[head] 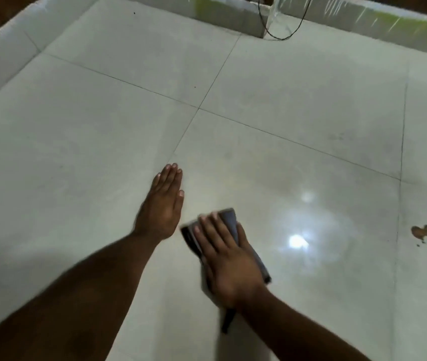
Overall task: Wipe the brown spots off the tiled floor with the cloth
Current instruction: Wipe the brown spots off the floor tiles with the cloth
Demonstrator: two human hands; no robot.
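The right hand [229, 252] presses flat, fingers straight, on the grey cloth [229, 221] mid-floor beside the released, flat left hand [164, 204], while one brown spot [421, 231] remains unwiped near the tiled floor's [285, 100] right edge.

Under your right hand [229, 259] the cloth [229, 221] is dark grey; far right, a brown spot [421, 231] marks pale grey-white tiles [103, 126].

Right hand [229, 259] flat on cloth [229, 220]
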